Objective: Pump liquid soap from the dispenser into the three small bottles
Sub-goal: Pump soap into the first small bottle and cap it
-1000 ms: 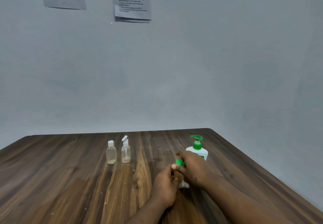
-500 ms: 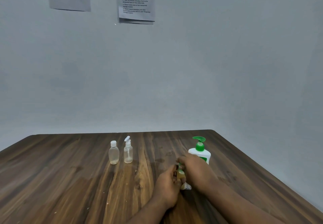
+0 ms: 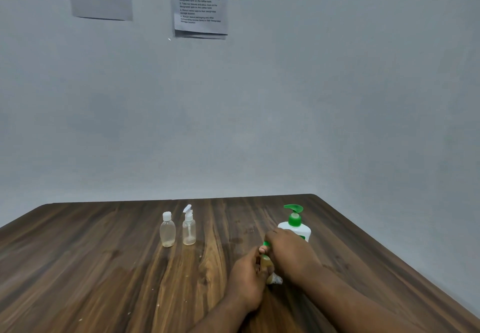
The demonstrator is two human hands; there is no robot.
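The left forearm (image 3: 220, 315) and right forearm (image 3: 353, 297) enter from the lower edge and converge. The left hand (image 3: 248, 279) grips the small bottle (image 3: 266, 262) at its body, fingers curled, thumb raised. The right hand (image 3: 289, 253) is curled over the bottle's top, knuckles upward.

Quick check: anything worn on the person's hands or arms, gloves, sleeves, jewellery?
Nothing visible. The left hand and right hand are ungloved, with no ring, watch or band showing. Both forearms are bare to the frame's bottom edge; no sleeve is in view.
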